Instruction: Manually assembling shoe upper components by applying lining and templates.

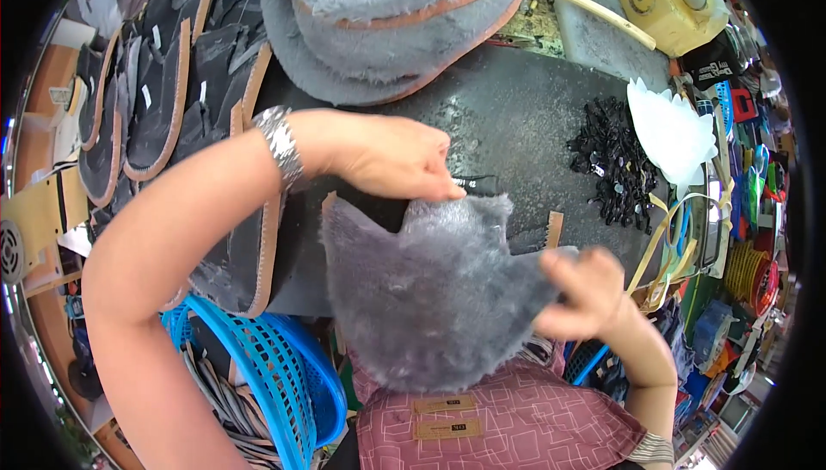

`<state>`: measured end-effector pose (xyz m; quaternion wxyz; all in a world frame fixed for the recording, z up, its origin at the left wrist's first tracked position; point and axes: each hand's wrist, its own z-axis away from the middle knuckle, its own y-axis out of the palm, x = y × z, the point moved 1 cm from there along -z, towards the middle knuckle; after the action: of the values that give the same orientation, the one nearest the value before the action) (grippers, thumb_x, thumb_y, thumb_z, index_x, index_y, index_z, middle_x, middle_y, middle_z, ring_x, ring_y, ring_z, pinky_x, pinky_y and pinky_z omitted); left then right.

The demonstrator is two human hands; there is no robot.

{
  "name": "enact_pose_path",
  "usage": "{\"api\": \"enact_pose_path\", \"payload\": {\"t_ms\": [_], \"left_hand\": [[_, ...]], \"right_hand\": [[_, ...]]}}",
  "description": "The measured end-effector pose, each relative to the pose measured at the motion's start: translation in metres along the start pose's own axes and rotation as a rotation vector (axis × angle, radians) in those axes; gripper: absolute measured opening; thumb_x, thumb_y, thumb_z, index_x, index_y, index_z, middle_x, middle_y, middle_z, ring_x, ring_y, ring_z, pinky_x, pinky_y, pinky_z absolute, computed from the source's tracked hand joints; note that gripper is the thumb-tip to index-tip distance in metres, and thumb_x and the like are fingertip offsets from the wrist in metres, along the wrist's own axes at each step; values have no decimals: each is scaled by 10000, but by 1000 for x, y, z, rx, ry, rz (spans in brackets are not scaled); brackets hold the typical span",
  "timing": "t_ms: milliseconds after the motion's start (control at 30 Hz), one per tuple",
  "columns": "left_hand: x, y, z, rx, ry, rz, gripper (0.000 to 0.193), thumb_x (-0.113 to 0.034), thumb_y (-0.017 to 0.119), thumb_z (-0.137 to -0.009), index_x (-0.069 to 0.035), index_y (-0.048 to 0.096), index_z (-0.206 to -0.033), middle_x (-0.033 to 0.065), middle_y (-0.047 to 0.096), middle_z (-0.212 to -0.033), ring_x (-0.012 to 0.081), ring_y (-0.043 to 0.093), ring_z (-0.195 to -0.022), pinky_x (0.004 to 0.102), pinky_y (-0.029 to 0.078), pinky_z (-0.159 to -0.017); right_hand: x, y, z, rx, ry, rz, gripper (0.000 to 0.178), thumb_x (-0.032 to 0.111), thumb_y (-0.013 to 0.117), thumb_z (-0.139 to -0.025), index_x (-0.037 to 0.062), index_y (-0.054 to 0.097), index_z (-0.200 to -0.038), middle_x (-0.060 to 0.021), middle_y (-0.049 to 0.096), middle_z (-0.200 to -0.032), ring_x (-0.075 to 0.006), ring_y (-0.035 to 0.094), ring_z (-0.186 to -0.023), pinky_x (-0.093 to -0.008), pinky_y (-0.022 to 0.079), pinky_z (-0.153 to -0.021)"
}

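A grey plush fur piece [422, 298], shaped with pointed wings and a middle tab, hangs spread in front of me over the table's near edge. My left hand [387, 156] is closed in a pinch on its top edge, beside a small black label [477, 184]. At the piece's right wing is my right hand [589, 293], its fingers smeared by motion; whether they grip the fur cannot be made out. Just behind that wing, a strip with a tan stitched edge [553, 229] shows partly. A silver bracelet circles my left wrist.
Stacked grey fur pieces [396, 40] with tan edges lie at the back. Dark pieces with tan stitched borders [172, 100] overlap at left. Below them stands a blue basket [258, 358]. At right are a heap of small black parts [611, 160], a white scalloped dish [671, 134] and a yellow container [667, 9].
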<state>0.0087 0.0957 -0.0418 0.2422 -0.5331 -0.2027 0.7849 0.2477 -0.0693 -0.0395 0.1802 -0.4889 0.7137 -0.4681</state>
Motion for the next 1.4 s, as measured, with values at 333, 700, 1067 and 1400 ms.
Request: {"api": "enact_pose_path", "payload": {"t_ms": [333, 700, 1067, 1400], "left_hand": [[-52, 64, -15, -347, -72, -592, 268, -242, 568, -813, 15, 631, -768, 128, 534, -805, 246, 531, -812, 345, 456, -695], [-56, 131, -1, -697, -105, -453, 704, -345, 626, -738, 61, 419, -1275, 219, 410, -1326, 342, 368, -1264, 438, 314, -1032], [-61, 135, 0, -747, -68, -386, 621, -417, 629, -754, -15, 507, -1211, 162, 464, -1288, 333, 369, -1255, 478, 281, -1021], [-19, 98, 41, -1237, -114, 24, 261, 46, 612, -740, -20, 583, -990, 116, 592, -976, 263, 586, -924, 321, 472, -796]], "right_hand": [[73, 25, 20, 215, 568, -667, 418, 1, 619, -673, 129, 640, -1071, -210, 375, -1379, -289, 567, -1012, -380, 448, -809], [54, 36, 27, 336, 375, -290, 455, 90, 657, -597, 96, 596, -1048, -106, 465, -1331, -277, 549, -1065, -404, 424, -917], [-3, -12, 17, 377, 549, -43, 429, 307, 591, -748, 50, 623, -1090, -119, 499, -1299, -382, 291, -1315, -551, 143, -1069], [4, 100, -78, -92, 564, -51, 251, 13, 633, -729, 9, 569, -971, -110, 550, -964, -287, 559, -838, -370, 479, -686]]}}
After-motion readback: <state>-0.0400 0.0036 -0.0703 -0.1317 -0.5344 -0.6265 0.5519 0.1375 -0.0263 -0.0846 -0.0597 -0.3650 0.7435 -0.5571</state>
